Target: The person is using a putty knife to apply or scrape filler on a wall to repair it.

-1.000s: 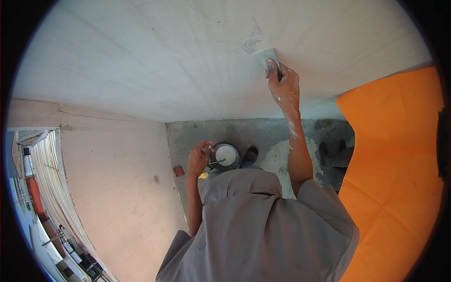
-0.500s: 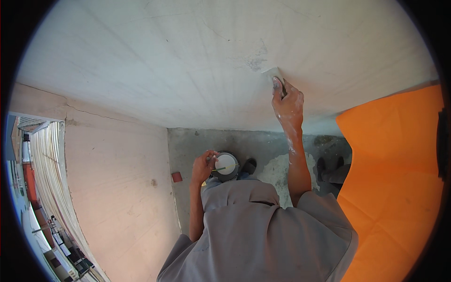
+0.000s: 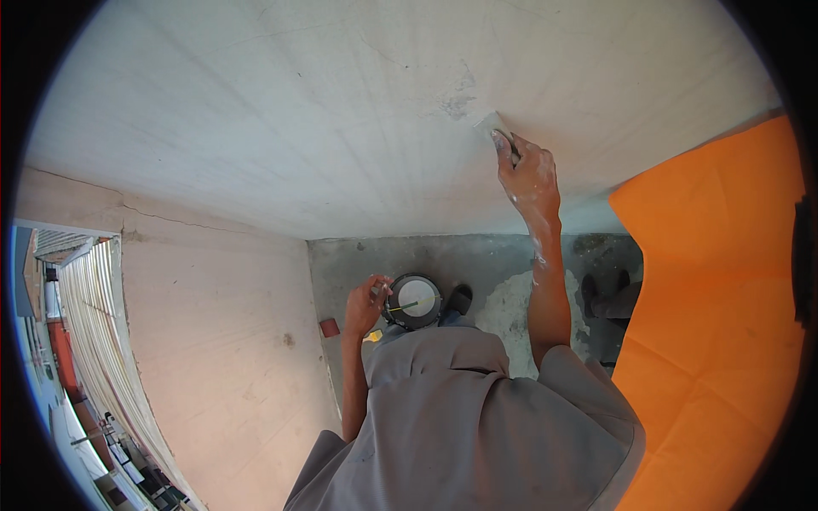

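My right hand is closed around a putty knife, its pale blade tilted against the light wall. Up and left of the blade is a rough grey patch on the wall. White smears cover the fingers and forearm. Lower down, my left hand is curled beside the rim of a dark round bucket; what its fingers grip, if anything, is hidden. White material shows inside the bucket, and a thin yellow-green strip crosses its opening.
Large orange sheeting hangs at the right. Another person's dark-shod feet show beside it. A small red block lies on the grey floor near the left wall. Beyond that wall is an opening with pale slats.
The view has shifted slightly. The putty knife has moved a little, still at the wall below the grey patch. My left hand stays beside the bucket.
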Motion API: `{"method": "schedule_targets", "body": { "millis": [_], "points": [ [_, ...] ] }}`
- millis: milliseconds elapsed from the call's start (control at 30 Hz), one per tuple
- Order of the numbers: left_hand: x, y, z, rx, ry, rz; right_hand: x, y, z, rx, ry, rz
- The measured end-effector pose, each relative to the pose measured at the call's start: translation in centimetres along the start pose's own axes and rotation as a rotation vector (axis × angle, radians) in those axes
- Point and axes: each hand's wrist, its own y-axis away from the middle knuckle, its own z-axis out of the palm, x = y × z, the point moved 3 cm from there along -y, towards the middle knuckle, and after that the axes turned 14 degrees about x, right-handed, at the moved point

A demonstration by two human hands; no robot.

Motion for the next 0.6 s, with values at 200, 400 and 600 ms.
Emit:
{"method": "schedule_targets", "body": {
  "millis": [200, 400, 600],
  "points": [
    [-0.9, 0.1, -1.0, -0.021, 0.003, -0.022, -3.3, 0.1, -3.0, -0.128, 0.158, -0.065],
    [3.1, -5.0, -3.2, 0.052, 0.035, 0.230, -2.8, -0.9, -1.6, 0.011, 0.237, -0.161],
    [12.5, -11.6, -4.7, 0.023, 0.091, 0.289, -1.1, 0.2, 1.6, 0.009, -0.130, -0.007]
  ]
}}
